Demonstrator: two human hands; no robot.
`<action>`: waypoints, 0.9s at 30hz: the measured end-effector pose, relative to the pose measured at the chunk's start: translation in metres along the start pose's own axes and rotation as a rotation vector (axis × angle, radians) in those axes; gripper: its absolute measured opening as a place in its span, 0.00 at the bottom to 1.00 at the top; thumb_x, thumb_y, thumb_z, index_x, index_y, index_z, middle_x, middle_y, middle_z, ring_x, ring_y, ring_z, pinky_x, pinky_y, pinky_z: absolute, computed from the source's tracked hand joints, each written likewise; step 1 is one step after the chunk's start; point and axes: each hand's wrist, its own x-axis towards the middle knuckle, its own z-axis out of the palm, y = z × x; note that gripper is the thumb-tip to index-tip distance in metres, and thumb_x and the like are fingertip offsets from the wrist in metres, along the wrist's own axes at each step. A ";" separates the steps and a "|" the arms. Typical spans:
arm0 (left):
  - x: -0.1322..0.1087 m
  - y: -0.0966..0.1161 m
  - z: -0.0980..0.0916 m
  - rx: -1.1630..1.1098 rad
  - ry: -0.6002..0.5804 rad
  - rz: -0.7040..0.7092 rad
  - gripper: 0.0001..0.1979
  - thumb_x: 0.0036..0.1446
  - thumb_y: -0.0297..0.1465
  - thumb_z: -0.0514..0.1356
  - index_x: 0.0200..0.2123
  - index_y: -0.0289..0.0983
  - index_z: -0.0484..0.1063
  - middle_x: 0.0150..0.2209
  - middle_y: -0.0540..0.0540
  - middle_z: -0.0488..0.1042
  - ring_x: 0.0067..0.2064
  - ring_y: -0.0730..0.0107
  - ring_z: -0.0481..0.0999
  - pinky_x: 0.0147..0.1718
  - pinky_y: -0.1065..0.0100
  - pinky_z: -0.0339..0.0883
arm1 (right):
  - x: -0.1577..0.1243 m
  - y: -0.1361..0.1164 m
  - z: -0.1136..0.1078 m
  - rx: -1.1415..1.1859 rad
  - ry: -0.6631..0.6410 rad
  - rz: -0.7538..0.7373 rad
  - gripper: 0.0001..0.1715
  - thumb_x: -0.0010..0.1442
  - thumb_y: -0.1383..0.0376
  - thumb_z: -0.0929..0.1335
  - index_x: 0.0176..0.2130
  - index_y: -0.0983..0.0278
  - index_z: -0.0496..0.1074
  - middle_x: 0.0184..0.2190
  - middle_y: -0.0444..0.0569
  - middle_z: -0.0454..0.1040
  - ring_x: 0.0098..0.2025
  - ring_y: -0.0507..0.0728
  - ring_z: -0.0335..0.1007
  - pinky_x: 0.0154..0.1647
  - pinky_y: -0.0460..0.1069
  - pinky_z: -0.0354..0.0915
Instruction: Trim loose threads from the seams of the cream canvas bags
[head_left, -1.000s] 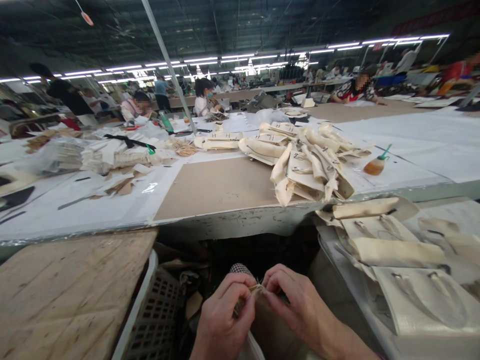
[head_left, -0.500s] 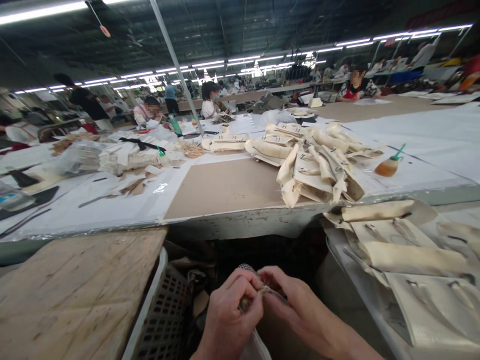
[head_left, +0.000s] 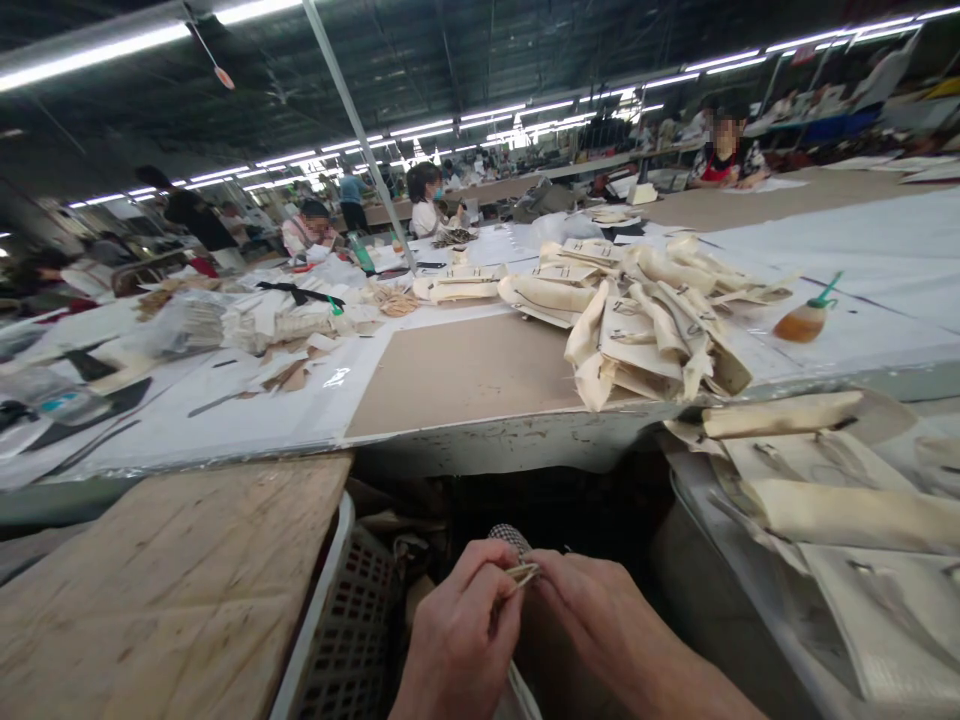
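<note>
Low in front of me, my left hand (head_left: 466,622) pinches a small cream-coloured piece (head_left: 523,574) between thumb and fingers. Its layered, folded edge pokes out toward the other hand. My right hand (head_left: 592,600) is closed on the far end of the same piece, fingertips almost touching the left ones. Most of the piece is hidden by the fingers, so its kind is unclear. A pale strip of material (head_left: 523,695) hangs beneath the hands. Behind them shows a patch of checked cloth (head_left: 510,538).
A pile of cream bag pieces (head_left: 645,330) lies on the worktable (head_left: 450,375), with a glue bottle (head_left: 801,322) beside it. More cream bag panels (head_left: 832,510) lie at right. A plastic basket (head_left: 352,610) and wooden board (head_left: 172,570) stand at left. Co-workers sit farther back.
The view has shifted a little, so the table and pile appear farther right. My fingers have regripped slightly, and more of the piece's layered edge shows between them.
</note>
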 end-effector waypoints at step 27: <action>-0.001 -0.016 0.000 0.013 -0.007 0.057 0.10 0.60 0.18 0.53 0.34 0.38 0.70 0.38 0.45 0.76 0.36 0.72 0.78 0.37 0.74 0.71 | 0.011 0.000 0.008 -0.071 -0.083 0.088 0.18 0.64 0.73 0.59 0.47 0.60 0.72 0.34 0.48 0.78 0.36 0.61 0.75 0.33 0.52 0.65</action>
